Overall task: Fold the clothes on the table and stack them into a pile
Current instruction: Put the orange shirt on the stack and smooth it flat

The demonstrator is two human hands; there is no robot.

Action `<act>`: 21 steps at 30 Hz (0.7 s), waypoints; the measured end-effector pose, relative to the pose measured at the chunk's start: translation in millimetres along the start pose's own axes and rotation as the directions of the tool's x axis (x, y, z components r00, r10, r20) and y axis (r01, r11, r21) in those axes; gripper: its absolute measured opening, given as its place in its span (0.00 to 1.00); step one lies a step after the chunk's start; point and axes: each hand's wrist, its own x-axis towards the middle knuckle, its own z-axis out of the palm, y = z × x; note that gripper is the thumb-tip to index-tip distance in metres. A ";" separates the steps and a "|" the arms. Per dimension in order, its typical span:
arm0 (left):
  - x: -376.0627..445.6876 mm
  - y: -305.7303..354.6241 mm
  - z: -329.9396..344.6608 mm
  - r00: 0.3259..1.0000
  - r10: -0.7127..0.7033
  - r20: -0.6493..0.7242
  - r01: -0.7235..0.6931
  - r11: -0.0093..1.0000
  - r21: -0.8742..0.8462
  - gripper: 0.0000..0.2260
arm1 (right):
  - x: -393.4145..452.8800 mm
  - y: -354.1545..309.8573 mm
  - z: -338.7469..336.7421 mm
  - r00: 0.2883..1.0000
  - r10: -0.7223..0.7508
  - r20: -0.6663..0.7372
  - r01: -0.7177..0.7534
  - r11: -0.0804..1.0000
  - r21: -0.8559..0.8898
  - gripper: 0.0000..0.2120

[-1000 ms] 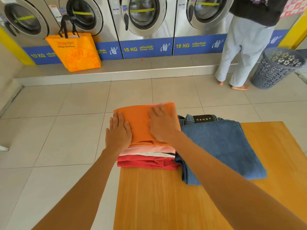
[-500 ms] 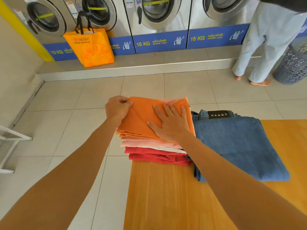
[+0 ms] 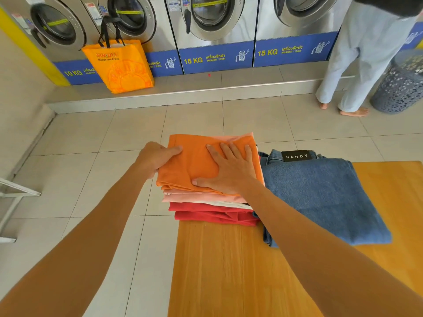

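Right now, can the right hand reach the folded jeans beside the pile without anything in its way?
Probably yes. The right hand lies flat on the orange garment, and the folded jeans sit directly beside the pile on the table, uncovered, with nothing between them.

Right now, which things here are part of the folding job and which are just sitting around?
Job: orange garment under both hands, left hand, right hand, folded pile, jeans, table.
Just around: orange bag, laundry basket, washers.
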 end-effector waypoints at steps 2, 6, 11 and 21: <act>-7.0 -5.7 -4.0 0.997 -0.007 0.081 0.011 0.998 -0.054 0.26 | 0.2 -0.2 0.2 1.000 0.004 -0.006 -0.004 1.000 -0.001 0.56; -14.5 -28.9 -16.5 0.992 0.077 0.102 -0.083 0.995 0.060 0.20 | -0.3 -0.1 0.2 1.000 0.001 -0.007 -0.001 1.000 0.001 0.56; -24.5 -51.0 -4.3 0.981 0.177 -0.080 -0.169 0.981 0.095 0.25 | 0.5 1.2 0.0 1.000 -0.002 0.013 0.002 1.000 0.000 0.57; -29.8 -59.0 -10.2 0.953 0.212 -0.217 -0.132 0.933 0.334 0.16 | 0.1 2.4 1.2 1.000 -0.011 0.013 0.011 1.000 0.002 0.55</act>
